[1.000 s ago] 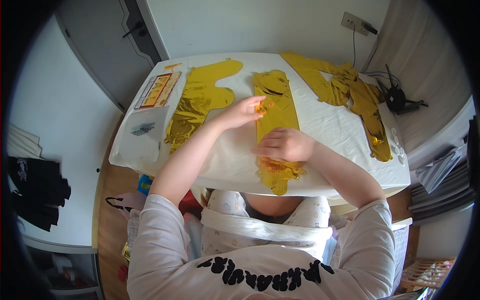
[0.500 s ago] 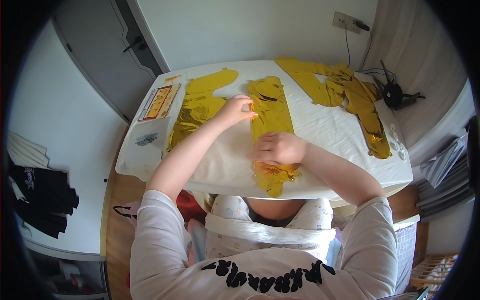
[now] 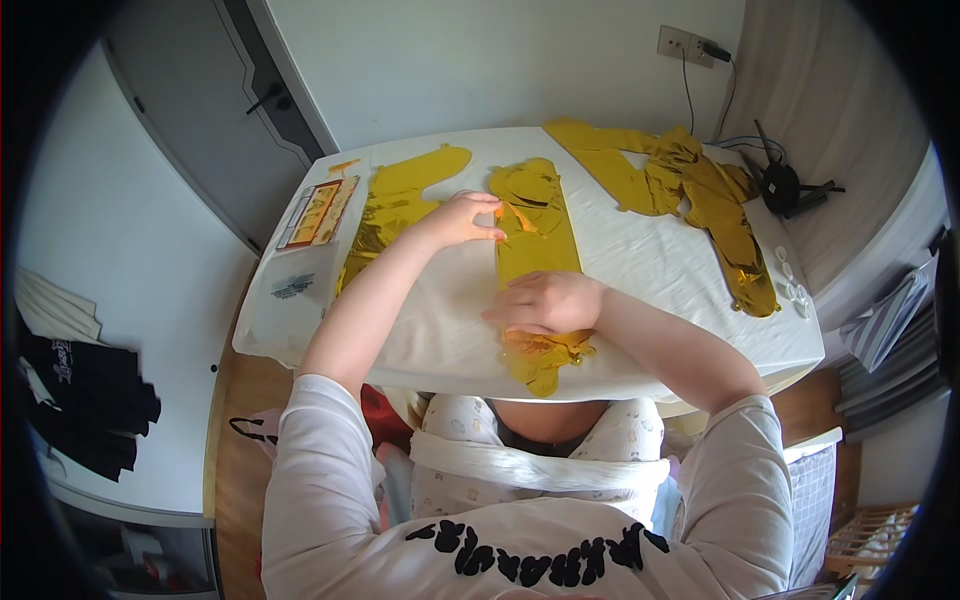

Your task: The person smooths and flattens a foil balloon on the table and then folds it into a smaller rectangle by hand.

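Observation:
A flat, uninflated gold foil balloon (image 3: 545, 240) lies lengthwise before me on the white-covered table, its lower end crumpled. At its upper left edge, my left hand (image 3: 462, 220) is closed with thumb and fingertips on the foil. A fold of the foil there is raised and shines orange. Lower down, my right hand (image 3: 552, 302) rests across the same balloon, knuckles up, fingers curled together against the foil. The undersides of its fingers are hidden. Left of my left hand lies another flat gold foil balloon (image 3: 400, 205), partly covered by my forearm.
More gold foil balloons (image 3: 665, 175) lie at the table's (image 3: 630, 290) back right. A black router (image 3: 782, 187) with cables stands beyond them. White rings (image 3: 795, 290) sit near the right edge. At the left are a printed packet (image 3: 318, 212) and a clear plastic bag (image 3: 285, 295).
A fold at the balloon's upper left edge is now raised further over the foil beside my left hand. My right hand stays on the lower part. The whole view has shifted slightly.

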Demonstrator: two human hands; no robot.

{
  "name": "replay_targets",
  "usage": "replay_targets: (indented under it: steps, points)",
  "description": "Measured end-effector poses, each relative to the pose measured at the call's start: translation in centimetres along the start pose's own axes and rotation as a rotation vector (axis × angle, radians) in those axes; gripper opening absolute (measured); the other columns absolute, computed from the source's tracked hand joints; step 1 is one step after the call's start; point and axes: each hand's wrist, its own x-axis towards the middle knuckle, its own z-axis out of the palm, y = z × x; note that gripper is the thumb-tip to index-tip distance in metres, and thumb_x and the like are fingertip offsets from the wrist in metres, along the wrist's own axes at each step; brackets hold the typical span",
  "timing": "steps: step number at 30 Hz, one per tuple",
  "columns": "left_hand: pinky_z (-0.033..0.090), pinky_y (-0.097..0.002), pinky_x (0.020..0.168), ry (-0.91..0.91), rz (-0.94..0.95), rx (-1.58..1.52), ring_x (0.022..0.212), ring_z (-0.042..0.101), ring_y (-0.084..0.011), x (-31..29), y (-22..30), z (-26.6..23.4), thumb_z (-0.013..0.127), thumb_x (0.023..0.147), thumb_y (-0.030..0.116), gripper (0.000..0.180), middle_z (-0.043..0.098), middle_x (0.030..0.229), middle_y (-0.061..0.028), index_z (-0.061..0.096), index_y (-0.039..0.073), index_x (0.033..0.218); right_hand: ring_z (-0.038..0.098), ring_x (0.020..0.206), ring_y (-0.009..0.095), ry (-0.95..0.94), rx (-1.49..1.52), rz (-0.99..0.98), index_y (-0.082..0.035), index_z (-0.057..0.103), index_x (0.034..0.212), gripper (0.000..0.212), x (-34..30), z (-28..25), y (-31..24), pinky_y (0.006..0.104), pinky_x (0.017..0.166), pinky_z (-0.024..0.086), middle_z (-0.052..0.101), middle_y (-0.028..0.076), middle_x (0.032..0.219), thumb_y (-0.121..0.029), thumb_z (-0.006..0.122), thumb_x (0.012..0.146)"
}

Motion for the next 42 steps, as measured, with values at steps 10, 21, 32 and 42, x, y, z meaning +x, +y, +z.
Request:
replay_targets:
  steps: [10,21,32,42]
  points:
    - [0.046,-0.0445,0.109,0.093,-0.008,-0.125,0.131,0.055,-0.0344,0.4,-1.0,0.6,0.089,0.077,0.044,0.068,0.061,0.135,-0.0165,0.052,0.005,0.119,0.070,0.097,0.032,-0.018,-0.002,0.000,-0.013,0.065,0.132,0.035,-0.2,0.0,0.1,0.0418,0.094,0.057,0.069,0.012,0.110,-0.024,0.063,0.098]
    - [0.040,-0.0446,0.113,-0.100,-0.141,-0.017,0.140,0.041,-0.0328,1.6,-0.2,-0.8,0.084,0.075,0.061,0.079,0.053,0.136,-0.0141,0.046,0.008,0.120,0.069,0.098,0.034,-0.040,0.025,-0.007,-0.013,0.065,0.131,0.037,-0.4,0.2,0.5,0.0429,0.091,0.057,0.068,0.011,0.111,-0.021,0.066,0.095]
    - [0.028,-0.0474,0.121,-0.017,-0.143,0.202,0.151,0.027,-0.0327,0.4,-0.6,-0.7,0.076,0.077,0.071,0.086,0.043,0.153,-0.0134,0.047,0.012,0.133,0.069,0.097,0.033,-0.030,0.009,-0.014,-0.012,0.066,0.128,0.034,0.1,0.1,0.3,0.0424,0.089,0.057,0.068,0.010,0.113,-0.021,0.066,0.095]
    - [0.034,-0.0499,0.117,0.120,-0.011,0.114,0.134,0.053,-0.0341,-4.3,5.7,0.6,0.073,0.093,0.043,0.058,0.057,0.146,-0.0145,0.054,0.008,0.135,0.069,0.096,0.033,-0.032,0.029,-0.021,-0.010,0.068,0.121,0.032,-0.5,0.0,0.7,0.0422,0.087,0.058,0.067,0.011,0.110,-0.018,0.070,0.089]
